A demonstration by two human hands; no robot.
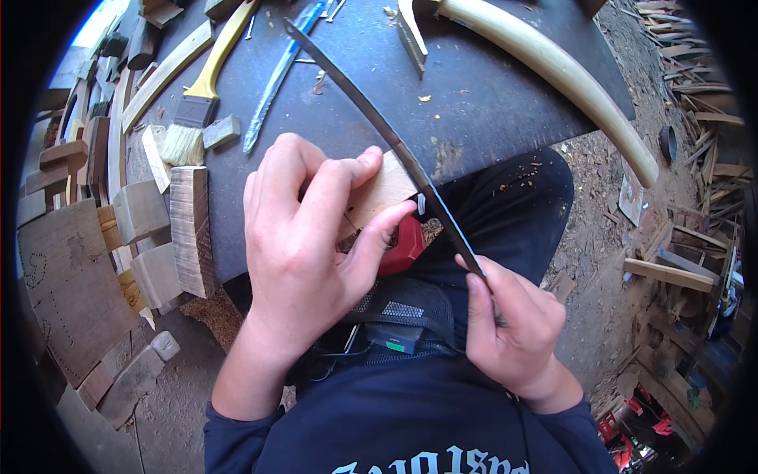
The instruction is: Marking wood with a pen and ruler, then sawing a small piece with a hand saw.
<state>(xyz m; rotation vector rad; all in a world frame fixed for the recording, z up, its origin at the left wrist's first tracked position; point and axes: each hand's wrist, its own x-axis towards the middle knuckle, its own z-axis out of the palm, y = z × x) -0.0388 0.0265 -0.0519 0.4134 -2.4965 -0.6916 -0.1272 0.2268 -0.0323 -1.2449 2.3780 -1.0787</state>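
Navy sweatshirt cloth with pale lettering point(395, 430) fills the lower edge, below both bare hands. The left hand point(304, 217) has its thumb and forefinger clamped on a small, flat, pale wooden piece point(383, 189), which lies at the near edge of a dark, smooth-topped table point(489, 103). The right hand point(513, 324) has its fingers closed around the lower end of a long, narrow, dark metal blade point(404, 156), which slants up leftward across the wood's right edge; whether they touch is hard to tell. Beyond lie a yellow-handled, pale-bristled paintbrush point(217, 59) and a metal-headed tool with a curved, pale wooden handle point(553, 75).
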